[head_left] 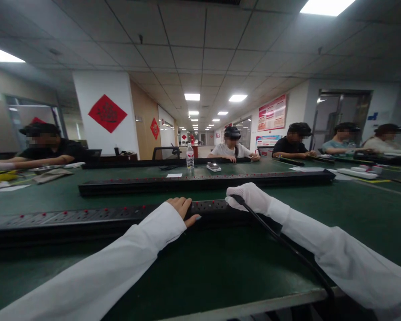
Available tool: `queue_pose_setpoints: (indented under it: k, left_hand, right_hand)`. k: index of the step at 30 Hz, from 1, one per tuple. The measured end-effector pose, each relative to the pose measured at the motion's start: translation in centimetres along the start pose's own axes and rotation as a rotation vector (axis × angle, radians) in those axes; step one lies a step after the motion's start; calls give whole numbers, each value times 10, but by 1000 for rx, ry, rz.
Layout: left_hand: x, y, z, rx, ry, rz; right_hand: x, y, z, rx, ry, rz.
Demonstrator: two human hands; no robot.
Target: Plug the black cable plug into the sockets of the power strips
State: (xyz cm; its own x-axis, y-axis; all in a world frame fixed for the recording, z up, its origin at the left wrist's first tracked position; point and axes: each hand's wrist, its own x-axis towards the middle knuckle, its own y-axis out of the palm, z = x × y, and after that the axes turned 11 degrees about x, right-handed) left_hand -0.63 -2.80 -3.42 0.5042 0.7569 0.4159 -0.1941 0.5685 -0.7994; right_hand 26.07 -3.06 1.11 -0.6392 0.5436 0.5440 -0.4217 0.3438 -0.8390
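Note:
A long black power strip (96, 216) with red buttons along its top lies across the table in front of me. My bare left hand (181, 207) grips it near the middle, fingers over the top and thumb on the near side. In a white glove, my right hand (252, 196) closes around the black plug end of a power cord (280, 238), just over the strip. The plug's tip is hidden, so I cannot tell whether it sits in a socket. From there the cord runs down to the table's front edge at the right.
Behind lies a second black power strip (207, 180). Past it stand a water bottle (190, 156) and a small white device (214, 166). Several people work around the green table (200, 267). White parts (357, 173) lie at the right, a grey cloth (52, 175) at the left.

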Motion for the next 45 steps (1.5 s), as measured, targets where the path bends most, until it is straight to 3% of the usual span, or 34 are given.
queue_pose_setpoints:
  k: [14,24,30,40,45]
  left_hand:
    - [-3,-25,-3,-37,-25,127]
    - [0,-14,0,-44,2,112]
    - [1,-5,-3,-21,-58,51]
    - [-4,-30,-2,-64,-18,139]
    - [-4,-30,-1,-84,-13,139]
  right_hand:
    - [2,-3,-2,47,-48,67]
    - [1,0,-4,0,-16,33]
    - [0,3,-4,-28,-1,2]
    - [0,3,-4,-58,11,14]
    - [0,2,-3,-64,2,3]
